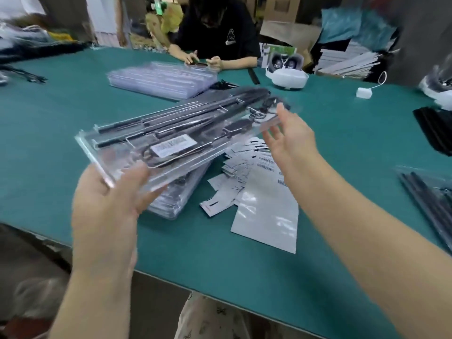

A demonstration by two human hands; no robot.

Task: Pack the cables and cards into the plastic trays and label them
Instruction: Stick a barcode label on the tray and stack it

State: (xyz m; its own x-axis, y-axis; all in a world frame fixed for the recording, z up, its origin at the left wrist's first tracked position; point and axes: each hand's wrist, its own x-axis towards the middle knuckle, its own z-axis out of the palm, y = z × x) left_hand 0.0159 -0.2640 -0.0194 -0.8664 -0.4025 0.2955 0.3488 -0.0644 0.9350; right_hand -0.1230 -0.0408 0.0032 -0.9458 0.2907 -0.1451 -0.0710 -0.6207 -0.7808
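A clear plastic tray (117, 143) with black cables inside and a white barcode label (176, 145) on top hangs tilted above the green table. My left hand (110, 204) grips its near end, thumb on top. My right hand (291, 140) is at the tray's far end, fingers spread and fairly straight, fingertips touching the edge. Under the tray lies a stack of filled trays (178, 194). White cards and label sheets (247, 174) lie scattered to the right of that stack.
Another stack of clear trays (161, 79) sits farther back. A person in black works across the table (342, 148). A white headset (287, 78) and small white box (364, 92) lie at the back right. Bagged cables (430, 199) lie at the right edge.
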